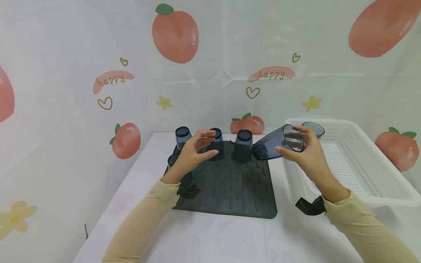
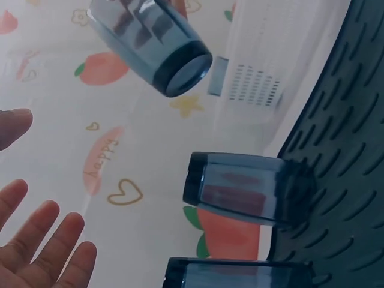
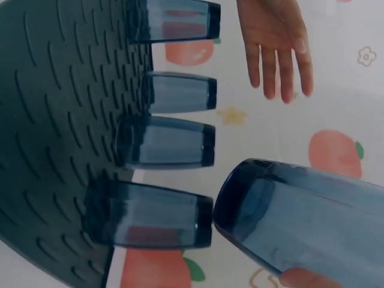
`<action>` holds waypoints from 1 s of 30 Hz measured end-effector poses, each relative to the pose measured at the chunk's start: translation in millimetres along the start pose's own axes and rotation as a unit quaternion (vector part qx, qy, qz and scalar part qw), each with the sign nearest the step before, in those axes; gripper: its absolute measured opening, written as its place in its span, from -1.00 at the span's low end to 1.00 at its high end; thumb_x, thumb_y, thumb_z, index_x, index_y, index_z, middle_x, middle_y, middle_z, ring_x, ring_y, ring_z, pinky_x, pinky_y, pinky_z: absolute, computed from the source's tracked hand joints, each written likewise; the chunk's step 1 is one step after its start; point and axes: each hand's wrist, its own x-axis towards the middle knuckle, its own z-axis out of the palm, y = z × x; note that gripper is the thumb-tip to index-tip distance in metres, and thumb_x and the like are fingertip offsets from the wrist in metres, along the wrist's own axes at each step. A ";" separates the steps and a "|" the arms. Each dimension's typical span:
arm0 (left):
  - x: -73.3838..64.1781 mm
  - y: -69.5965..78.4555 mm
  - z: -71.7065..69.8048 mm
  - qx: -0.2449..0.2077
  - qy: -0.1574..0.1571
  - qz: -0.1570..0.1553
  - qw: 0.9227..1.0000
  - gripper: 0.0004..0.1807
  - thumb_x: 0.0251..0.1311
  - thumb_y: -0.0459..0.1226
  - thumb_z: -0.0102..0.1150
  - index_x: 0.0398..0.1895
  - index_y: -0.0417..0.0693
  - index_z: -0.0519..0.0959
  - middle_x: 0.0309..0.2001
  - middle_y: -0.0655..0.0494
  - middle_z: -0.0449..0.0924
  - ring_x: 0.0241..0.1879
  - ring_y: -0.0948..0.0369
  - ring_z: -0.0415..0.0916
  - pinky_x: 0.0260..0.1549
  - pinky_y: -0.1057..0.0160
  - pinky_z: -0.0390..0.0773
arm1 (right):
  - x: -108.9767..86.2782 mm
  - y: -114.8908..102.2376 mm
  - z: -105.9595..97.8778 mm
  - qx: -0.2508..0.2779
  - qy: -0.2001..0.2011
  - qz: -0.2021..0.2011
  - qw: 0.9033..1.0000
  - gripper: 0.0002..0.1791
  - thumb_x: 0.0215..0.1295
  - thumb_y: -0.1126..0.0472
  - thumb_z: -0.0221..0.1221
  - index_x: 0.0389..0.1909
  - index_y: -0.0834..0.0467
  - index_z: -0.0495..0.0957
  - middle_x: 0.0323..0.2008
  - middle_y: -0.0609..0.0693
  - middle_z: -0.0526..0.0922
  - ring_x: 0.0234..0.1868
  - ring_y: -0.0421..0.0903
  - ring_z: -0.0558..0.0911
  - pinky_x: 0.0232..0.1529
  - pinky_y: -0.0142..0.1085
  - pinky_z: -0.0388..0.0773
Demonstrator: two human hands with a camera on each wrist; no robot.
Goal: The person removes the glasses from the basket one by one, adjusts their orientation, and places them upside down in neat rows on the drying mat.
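Note:
My right hand [image 1: 307, 151] grips a clear blue drinking glass [image 1: 268, 147] near its rim. The glass is tilted, its mouth facing right and its thick base towards the dark ribbed mat [image 1: 235, 191]. In the right wrist view, the base of the held glass [image 3: 312, 210] appears close beside a standing glass [image 3: 159, 214]; whether they touch I cannot tell. Several glasses, such as this one [image 1: 243, 146], stand upside down on the mat. My left hand [image 1: 195, 151] hovers over the mat's left side, fingers spread apart and holding nothing, partly covering glasses behind it.
A white perforated basket [image 1: 388, 170] stands to the right of the mat, with another blue glass [image 1: 314, 128] at its far left corner. A white cloth with fruit prints [image 1: 210, 91] hangs behind the white table [image 1: 227, 237]. A black strap [image 1: 310, 206] sits at my right wrist.

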 end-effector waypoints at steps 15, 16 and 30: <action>9.7 -7.8 25.0 -0.054 -0.044 -0.006 0.998 -0.35 0.20 -0.45 0.23 0.36 -0.23 0.25 0.29 -0.29 0.29 0.28 -0.15 0.35 0.30 0.02 0.37 | -6.7 -3.1 22.9 0.043 0.010 -0.037 0.998 -0.16 0.16 0.24 0.37 0.38 0.10 0.13 0.04 -0.20 0.46 -0.07 -0.36 0.56 -0.24 -0.54 0.60; 10.3 -8.2 26.6 -0.059 -0.046 -0.008 0.997 -0.35 0.19 -0.46 0.23 0.36 -0.24 0.24 0.29 -0.29 0.29 0.28 -0.15 0.35 0.30 0.01 0.37 | -7.1 -3.2 24.3 0.046 0.011 -0.039 0.998 -0.17 0.16 0.25 0.37 0.38 0.10 0.13 0.05 -0.18 0.46 -0.07 -0.36 0.56 -0.24 -0.54 0.60; 13.2 -21.4 47.5 -0.086 -0.070 -0.050 0.993 -0.33 0.17 -0.44 0.27 0.36 -0.15 0.27 0.28 -0.16 0.34 0.29 -0.05 0.37 0.24 0.15 0.45 | -12.4 2.1 40.4 0.079 0.016 -0.068 0.994 -0.21 0.15 0.35 0.34 0.35 0.17 0.16 0.08 -0.10 0.46 -0.02 -0.33 0.55 -0.18 -0.57 0.58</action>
